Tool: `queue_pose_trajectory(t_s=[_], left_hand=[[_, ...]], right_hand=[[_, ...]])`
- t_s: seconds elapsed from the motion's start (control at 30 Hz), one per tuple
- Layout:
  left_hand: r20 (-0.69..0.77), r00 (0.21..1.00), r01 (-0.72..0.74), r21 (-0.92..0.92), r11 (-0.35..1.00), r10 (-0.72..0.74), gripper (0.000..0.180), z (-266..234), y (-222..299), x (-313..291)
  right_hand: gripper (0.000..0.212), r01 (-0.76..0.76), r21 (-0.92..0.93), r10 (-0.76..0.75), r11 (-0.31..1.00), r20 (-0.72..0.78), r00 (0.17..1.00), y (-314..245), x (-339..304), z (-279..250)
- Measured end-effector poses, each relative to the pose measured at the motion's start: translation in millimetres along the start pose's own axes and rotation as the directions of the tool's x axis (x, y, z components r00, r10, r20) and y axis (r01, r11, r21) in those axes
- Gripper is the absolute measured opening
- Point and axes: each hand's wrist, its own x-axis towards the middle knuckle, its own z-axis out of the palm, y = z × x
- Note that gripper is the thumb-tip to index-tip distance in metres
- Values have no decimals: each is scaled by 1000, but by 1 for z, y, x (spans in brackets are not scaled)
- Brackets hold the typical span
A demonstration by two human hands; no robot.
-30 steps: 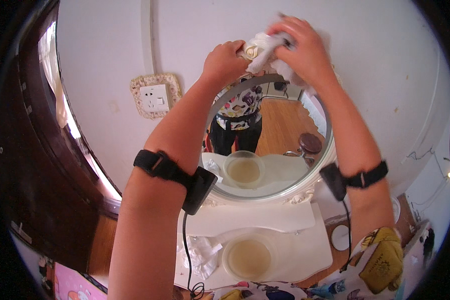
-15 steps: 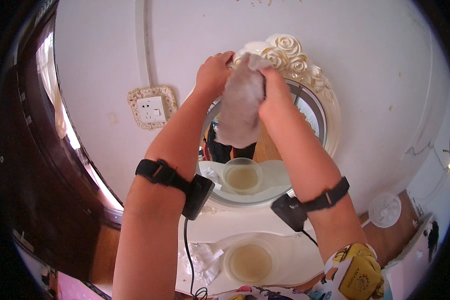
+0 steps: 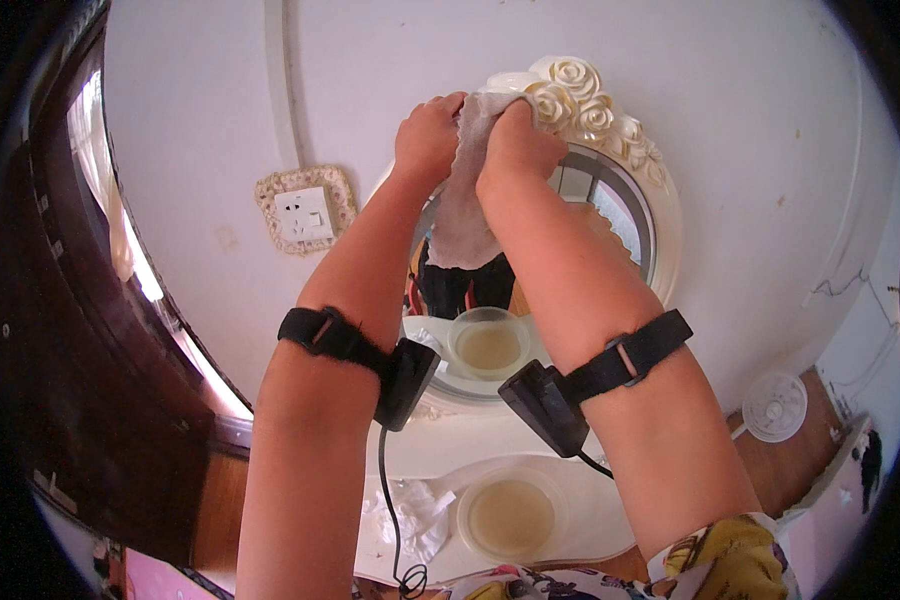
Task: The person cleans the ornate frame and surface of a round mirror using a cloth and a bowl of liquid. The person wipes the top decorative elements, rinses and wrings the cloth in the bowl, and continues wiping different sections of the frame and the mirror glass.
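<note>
An oval mirror with a cream frame [image 3: 668, 235] stands against the wall, its top carved with gold-edged roses [image 3: 574, 80]. My right hand [image 3: 520, 150] is closed on a damp-looking grey cloth [image 3: 462, 225] at the upper part of the frame, just left of the roses. The cloth's lower end hangs in front of the glass. My left hand [image 3: 428, 140] is beside the cloth, its fingers bent round the frame's upper left edge. Black straps with small black boxes are on both forearms.
Below the mirror, a clear bowl [image 3: 464, 520] of cloudy water stands on the white tabletop [image 3: 595, 510] beside crumpled white tissue [image 3: 420, 520]. A wall socket [image 3: 304, 215] is at left, near a dark door [image 3: 80, 400]. A white fan [image 3: 774, 407] is at lower right.
My right hand has shifted left and slightly up with the cloth, turning inward across it. My left hand stays at the frame's edge.
</note>
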Motion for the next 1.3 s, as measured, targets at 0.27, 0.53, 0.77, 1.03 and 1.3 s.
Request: queue_pose_trajectory(t_s=[0.27, 0.53, 0.77, 1.03, 1.3], left_hand=[[-49, 999, -4, 92, 996, 8, 32, 1, 8, -3], [-68, 998, 12, 24, 1000, -11, 32, 5, 3, -2], [-35, 999, -21, 53, 998, 23, 31, 0, -4, 3], [40, 990, 135, -39, 990, -133, 44, -13, 25, -4], [21, 996, 91, -27, 995, -91, 51, -6, 22, -2]], right_hand=[[60, -56, 20, 55, 998, 53, 997, -5, 3, 3], [50, 46, -10, -46, 999, 19, 999, -5, -4, 0], [37, -15, -174, 7, 985, -46, 999, 9, 12, 1], [41, 267, -159, -216, 951, 277, 936, 22, 18, -58], [55, 74, 96, -89, 993, 158, 983, 6, 27, -6]])
